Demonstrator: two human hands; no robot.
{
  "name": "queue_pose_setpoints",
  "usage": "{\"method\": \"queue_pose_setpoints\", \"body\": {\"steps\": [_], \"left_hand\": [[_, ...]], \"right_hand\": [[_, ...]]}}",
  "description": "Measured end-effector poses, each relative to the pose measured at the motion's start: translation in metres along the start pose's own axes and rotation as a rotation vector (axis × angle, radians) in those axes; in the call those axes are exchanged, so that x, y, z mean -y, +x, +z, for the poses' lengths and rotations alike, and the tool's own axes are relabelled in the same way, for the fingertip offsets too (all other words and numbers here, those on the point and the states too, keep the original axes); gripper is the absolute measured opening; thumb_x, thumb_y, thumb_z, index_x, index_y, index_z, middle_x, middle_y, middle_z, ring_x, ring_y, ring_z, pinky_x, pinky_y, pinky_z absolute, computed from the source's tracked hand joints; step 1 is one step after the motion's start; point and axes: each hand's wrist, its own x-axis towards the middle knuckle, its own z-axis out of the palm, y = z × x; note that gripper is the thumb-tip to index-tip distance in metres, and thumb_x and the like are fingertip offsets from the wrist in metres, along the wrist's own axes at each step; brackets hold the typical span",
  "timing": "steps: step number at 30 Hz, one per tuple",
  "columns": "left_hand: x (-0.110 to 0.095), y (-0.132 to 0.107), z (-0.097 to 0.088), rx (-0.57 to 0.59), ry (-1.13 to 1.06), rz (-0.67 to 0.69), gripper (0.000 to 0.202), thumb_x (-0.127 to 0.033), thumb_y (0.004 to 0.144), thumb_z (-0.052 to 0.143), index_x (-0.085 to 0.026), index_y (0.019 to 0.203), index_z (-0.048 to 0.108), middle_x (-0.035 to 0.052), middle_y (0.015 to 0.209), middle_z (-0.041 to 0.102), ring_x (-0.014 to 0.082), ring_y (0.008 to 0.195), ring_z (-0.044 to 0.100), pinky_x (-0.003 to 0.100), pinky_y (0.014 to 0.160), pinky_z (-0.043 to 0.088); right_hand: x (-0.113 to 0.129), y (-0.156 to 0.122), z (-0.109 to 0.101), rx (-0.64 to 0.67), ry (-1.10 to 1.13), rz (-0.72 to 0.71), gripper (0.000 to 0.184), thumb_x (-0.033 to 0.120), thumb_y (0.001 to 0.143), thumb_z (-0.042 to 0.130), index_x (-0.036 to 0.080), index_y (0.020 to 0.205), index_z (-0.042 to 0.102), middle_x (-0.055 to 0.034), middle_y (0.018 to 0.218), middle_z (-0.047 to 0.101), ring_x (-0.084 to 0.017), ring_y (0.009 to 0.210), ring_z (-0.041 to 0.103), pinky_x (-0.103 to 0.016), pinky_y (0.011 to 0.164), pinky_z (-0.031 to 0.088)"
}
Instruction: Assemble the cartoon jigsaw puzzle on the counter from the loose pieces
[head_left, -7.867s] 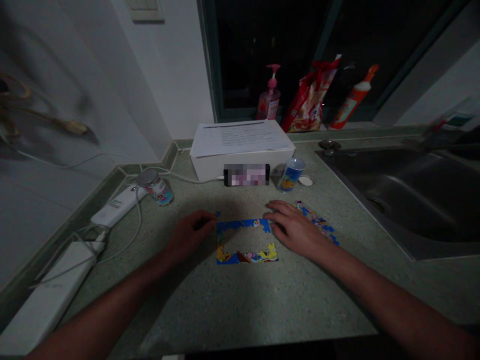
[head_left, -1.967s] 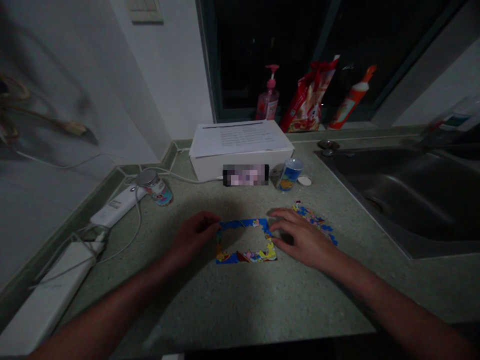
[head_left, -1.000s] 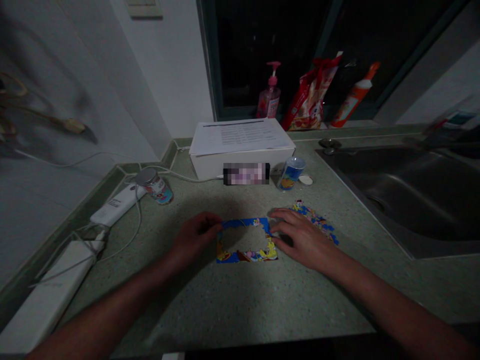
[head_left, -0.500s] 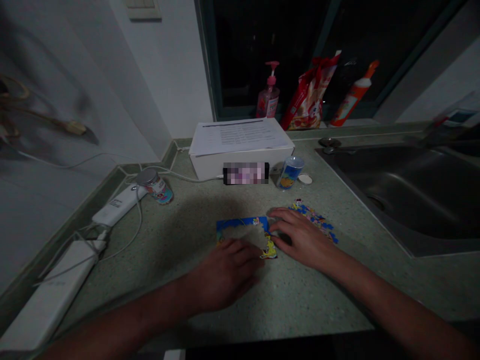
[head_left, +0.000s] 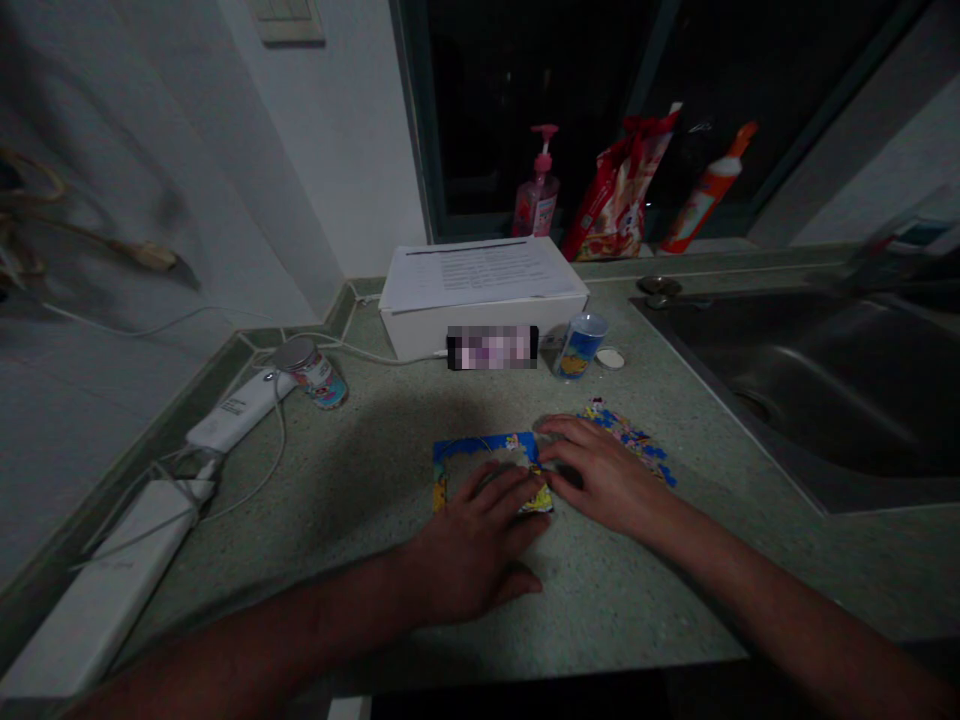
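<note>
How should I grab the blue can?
I'd wrap the right hand, the nearer one, around the can's middle, from the front. Its side is round, the box blocks the back, and the phone and lid sit on either side.

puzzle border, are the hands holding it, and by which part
No grip shows: the left hand is spread over the lower edge of the puzzle border; the right hand is at its right edge, fingers loosely bent.
</note>
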Motion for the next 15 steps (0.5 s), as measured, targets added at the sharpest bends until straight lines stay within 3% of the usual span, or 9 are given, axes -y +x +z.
{"method": "queue_pose_setpoints", "body": {"steps": [15], "left_hand": [[0.0024, -0.0001, -0.0049, -0.026, -0.002, -0.035, 0.053, -0.058, 0.104, 0.061, -0.021, 0.143, 0.065, 0.0167, 0.159, 0.059, 0.0360, 0.153, 0.048, 0.060, 0.131, 0.031]], "right_hand": [[0.0020, 0.0012, -0.0040, 0.025, -0.011, 0.008, 0.012, 0.017, 0.096, 0.070, 0.025, 0.106, 0.072, -0.0118, 0.134, 0.070, -0.032, 0.133, 0.064, -0.058, 0.112, 0.055]]}}
